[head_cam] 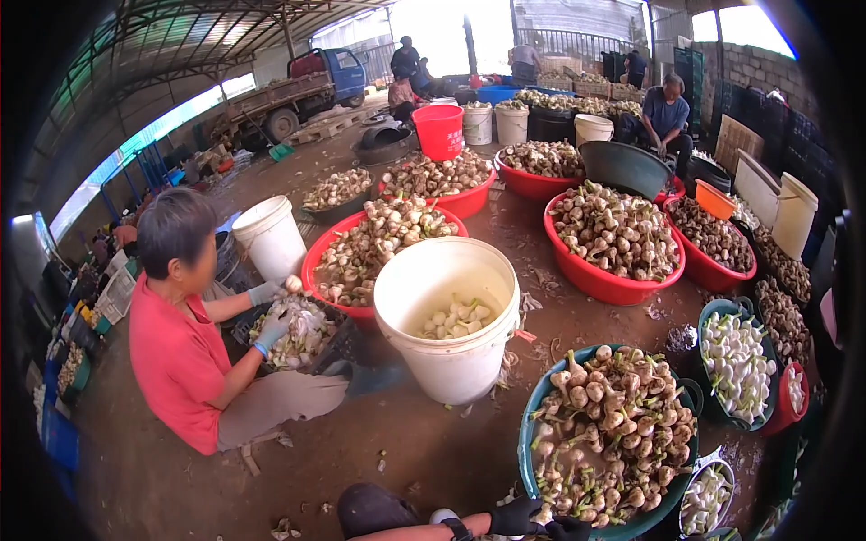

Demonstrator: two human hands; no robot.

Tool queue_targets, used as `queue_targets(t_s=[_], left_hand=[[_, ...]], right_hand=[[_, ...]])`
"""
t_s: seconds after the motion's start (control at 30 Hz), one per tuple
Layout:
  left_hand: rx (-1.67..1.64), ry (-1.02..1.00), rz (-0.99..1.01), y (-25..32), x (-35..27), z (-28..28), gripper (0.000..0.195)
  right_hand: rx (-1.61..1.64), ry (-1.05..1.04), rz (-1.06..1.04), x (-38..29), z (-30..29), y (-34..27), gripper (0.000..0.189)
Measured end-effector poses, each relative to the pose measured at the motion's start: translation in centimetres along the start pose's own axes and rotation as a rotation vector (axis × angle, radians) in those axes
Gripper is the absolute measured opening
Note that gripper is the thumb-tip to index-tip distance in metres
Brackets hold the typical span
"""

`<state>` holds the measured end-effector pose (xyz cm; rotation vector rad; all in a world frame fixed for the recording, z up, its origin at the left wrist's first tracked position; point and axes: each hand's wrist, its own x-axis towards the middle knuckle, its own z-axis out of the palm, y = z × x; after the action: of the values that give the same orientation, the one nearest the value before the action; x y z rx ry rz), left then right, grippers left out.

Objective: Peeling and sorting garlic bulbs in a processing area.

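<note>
At the bottom edge, my left hand (515, 518), in a black glove with a watch at the wrist, grips a garlic bulb (543, 514). Close beside it is my right hand (568, 529), also black-gloved and partly cut off by the picture's edge; its fingers are not clear. Both are at the near rim of a green tub (526, 443) heaped with dirty, stemmed garlic bulbs (616, 419). Beyond stands a white bucket (440, 368) with peeled garlic bulbs (457, 318) in it.
A co-worker (183, 338) in a red shirt sits at the left, handling garlic over a pile of skins (298, 331). Red basins (612, 291) of garlic stand ahead. At right is a tub of whiter garlic (737, 365). Farther back are a blue truck (345, 71) and another person (666, 111).
</note>
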<state>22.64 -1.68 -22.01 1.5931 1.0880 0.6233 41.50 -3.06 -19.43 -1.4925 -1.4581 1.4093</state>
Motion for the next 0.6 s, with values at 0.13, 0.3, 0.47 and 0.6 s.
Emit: queue_targets(t_s=[0.13,0.3,0.47,0.6], left_hand=[[0.569,0.162,0.424,0.1,-0.3,0.0,0.044],[0.217,0.147,0.387,0.0,0.0,1.1,0.038],[0.072,0.238,-0.202,1.9,0.1,0.6,0.064],[0.123,0.265,-0.236,0.6,0.0,0.9,0.059]], right_hand=[[-0.05,-0.007,0.024,0.5,-0.3,1.9,0.022],[0.195,0.056,0.164,0.7,0.1,4.2,0.021],[-0.13,0.201,-0.034,0.7,1.7,1.9,0.02],[-0.155,0.208,-0.041,1.3,1.7,3.0,0.02]])
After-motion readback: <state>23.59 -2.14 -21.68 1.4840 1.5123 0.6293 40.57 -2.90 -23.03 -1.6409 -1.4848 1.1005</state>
